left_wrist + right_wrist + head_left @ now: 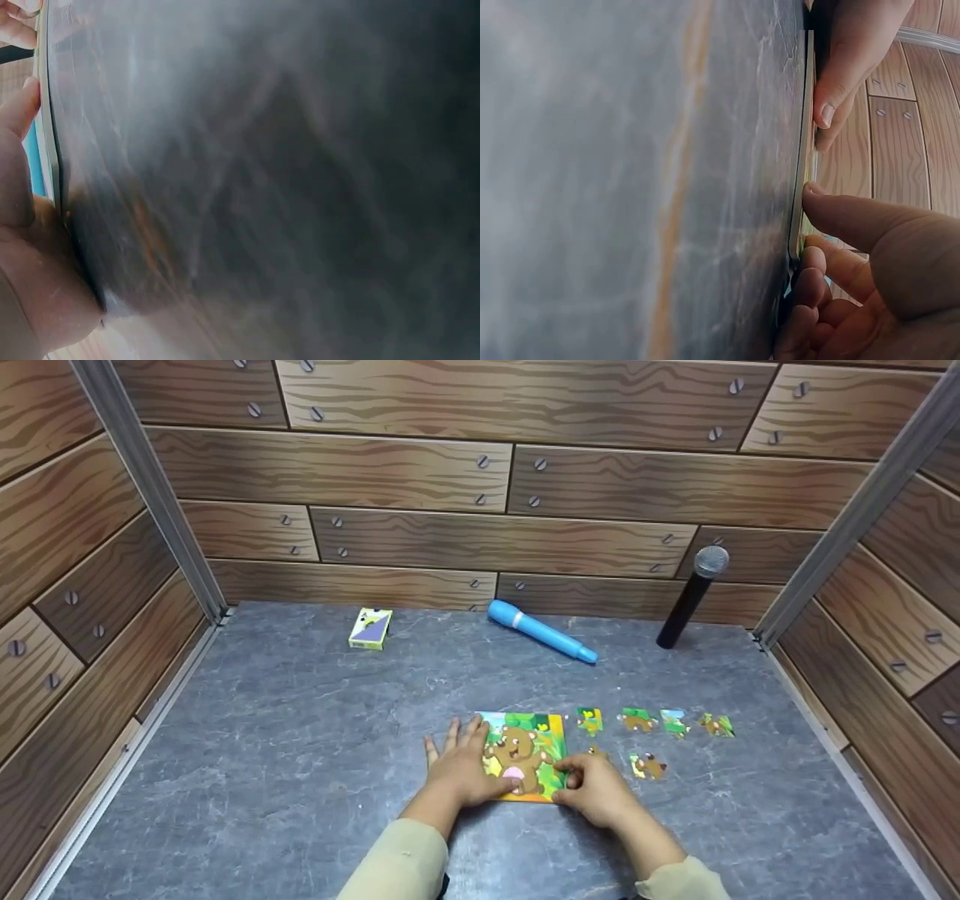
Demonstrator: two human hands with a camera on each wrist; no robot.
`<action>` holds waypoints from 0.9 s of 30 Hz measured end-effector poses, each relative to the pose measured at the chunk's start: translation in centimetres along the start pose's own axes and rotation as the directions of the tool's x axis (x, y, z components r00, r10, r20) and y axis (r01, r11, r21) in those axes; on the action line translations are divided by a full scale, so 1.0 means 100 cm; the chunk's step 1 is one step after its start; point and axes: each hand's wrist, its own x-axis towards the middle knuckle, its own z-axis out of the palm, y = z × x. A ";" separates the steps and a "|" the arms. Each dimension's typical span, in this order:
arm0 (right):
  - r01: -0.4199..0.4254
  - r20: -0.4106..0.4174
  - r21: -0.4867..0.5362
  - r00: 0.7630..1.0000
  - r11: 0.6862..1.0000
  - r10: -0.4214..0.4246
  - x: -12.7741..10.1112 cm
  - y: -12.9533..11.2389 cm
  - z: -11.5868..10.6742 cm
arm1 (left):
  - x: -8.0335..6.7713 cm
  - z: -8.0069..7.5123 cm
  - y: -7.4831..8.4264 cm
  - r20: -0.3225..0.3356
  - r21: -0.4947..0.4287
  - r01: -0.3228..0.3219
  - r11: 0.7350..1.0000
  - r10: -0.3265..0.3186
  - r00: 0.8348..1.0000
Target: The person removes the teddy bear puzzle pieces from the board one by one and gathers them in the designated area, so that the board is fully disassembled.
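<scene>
A bear jigsaw puzzle in a flat board lies on the grey table. My left hand rests on its left side, fingers spread and thumb across the lower edge. At the lower right corner, my right hand pinches the puzzle's edge between thumb and bent fingers. From the right wrist view, the right thumb touches the board's thin edge, with the other fingers curled beside the corner. Loose puzzle pieces lie to the right, among them a bear-face piece and a green piece; one is partly hidden behind the right hand.
More loose pieces form a row right of the board. Farther back are a small card box, a blue marker-shaped stick and an upright black microphone. Wood-print walls enclose the table at back and sides.
</scene>
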 end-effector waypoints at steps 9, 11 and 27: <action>0.009 -0.020 -0.017 1.000 1.000 -0.009 -0.001 -0.002 0.002 | 0.002 0.001 -0.001 0.008 -0.009 0.004 1.000 -0.003 1.000; 0.009 -0.026 -0.023 1.000 1.000 -0.010 -0.001 -0.002 0.003 | 0.000 0.000 0.000 0.005 -0.015 -0.001 1.000 0.001 1.000; -0.063 -0.064 -0.118 0.996 0.991 0.056 0.000 -0.006 0.006 | 0.001 0.000 0.001 0.008 0.002 0.007 1.000 -0.007 1.000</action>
